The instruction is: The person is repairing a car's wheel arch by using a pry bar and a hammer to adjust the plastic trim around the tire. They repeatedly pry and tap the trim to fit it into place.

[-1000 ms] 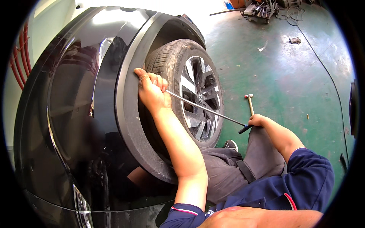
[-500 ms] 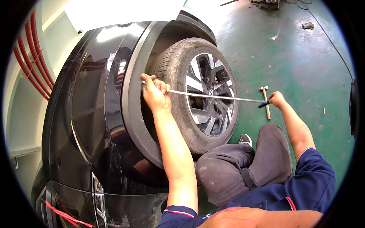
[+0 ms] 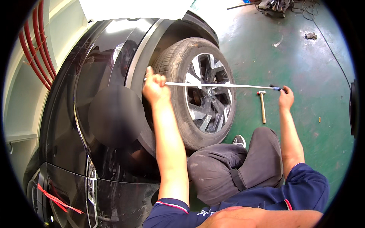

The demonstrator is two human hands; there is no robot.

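My left hand (image 3: 156, 89) is closed round a long straight metal rod (image 3: 235, 86), close to its far left end. That hand is at the edge of a black car's wheel arch (image 3: 133, 72), with one finger or thumb raised along the trim. At the rod's other end, my right hand (image 3: 286, 99) grips its dark handle with a blue part. The rod runs nearly level across the front of the wheel (image 3: 209, 93), which has a dusty tyre and black-and-silver spokes. The rod's left tip barely shows past my left hand.
A small hammer (image 3: 262, 108) with a wooden handle lies on the green floor (image 3: 273, 57) below my right hand. The black car body (image 3: 99, 76) fills the left side. Farther off are a crumpled rag-like piece (image 3: 310, 36), a dark machine (image 3: 275, 5) and a thin cable (image 3: 330, 49).
My right hand has moved outward and up with the handle, so the rod lies more level. My left hand stays at the arch edge, and the view has shifted slightly.
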